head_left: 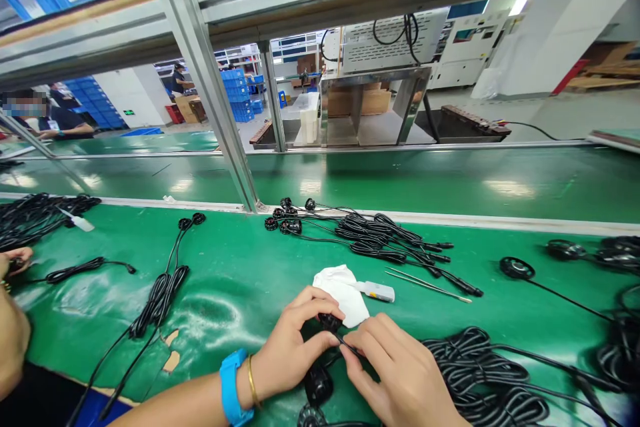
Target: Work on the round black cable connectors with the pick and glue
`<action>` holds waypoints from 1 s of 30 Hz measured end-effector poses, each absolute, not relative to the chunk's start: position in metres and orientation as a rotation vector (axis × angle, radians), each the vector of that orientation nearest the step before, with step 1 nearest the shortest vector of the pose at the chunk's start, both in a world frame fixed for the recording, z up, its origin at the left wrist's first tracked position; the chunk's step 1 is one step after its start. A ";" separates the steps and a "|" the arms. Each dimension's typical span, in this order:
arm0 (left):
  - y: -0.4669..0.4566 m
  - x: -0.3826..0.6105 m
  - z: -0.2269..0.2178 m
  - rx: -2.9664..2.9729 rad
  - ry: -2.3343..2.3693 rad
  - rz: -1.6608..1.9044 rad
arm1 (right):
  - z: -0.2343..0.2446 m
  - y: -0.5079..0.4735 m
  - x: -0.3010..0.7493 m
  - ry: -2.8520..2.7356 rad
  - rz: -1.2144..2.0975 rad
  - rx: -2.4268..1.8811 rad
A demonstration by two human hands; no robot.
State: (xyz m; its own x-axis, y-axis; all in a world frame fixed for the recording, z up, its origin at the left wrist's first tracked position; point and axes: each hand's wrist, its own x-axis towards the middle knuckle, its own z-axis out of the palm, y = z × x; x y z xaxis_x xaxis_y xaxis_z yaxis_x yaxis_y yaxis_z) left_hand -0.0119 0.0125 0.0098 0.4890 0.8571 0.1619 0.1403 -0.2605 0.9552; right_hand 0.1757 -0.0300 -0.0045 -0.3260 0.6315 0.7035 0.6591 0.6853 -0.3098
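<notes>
My left hand (295, 347), with a blue wristband and a gold bangle, pinches a small black round cable end (330, 322) at the near edge of the green table (235, 280). My right hand (400, 373) is closed beside it, its fingertips pinching the thin black lead (347, 345) that comes off that piece. Another black round part (319, 383) lies just under my hands. A folded white cloth (345, 290) sits right behind my fingers, with a small white marker-like tool (377, 291) on it. Thin metal tweezers (425, 283) lie to its right.
Bundled black cables lie behind the cloth (380, 237), at my right (480, 373), at the left (160, 293) and far left (35, 213). Another person's hand (15, 260) works at the left edge. A slanted metal post (210, 80) rises from the rail; a conveyor belt (400, 180) runs beyond.
</notes>
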 end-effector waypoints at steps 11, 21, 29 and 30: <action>0.011 -0.012 0.008 1.777 0.851 0.885 | -0.004 -0.030 0.178 -2.063 -0.073 -0.995; 0.012 -0.014 0.007 1.812 0.874 0.827 | -0.005 -0.032 0.177 -2.078 -0.037 -1.056; 0.012 -0.018 0.007 1.822 0.860 0.826 | -0.004 -0.032 0.175 -2.047 0.020 -1.093; 0.012 -0.018 0.007 1.824 0.860 0.821 | -0.005 -0.033 0.174 -2.042 0.029 -1.093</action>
State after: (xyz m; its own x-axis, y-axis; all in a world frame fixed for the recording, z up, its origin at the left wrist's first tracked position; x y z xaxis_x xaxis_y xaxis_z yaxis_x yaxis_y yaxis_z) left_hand -0.0181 0.0119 0.0067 0.5319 0.8293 0.1713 0.2093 -0.3248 0.9223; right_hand 0.1743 -0.0330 -0.0053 -0.3044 0.7073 0.6380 0.6888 0.6261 -0.3654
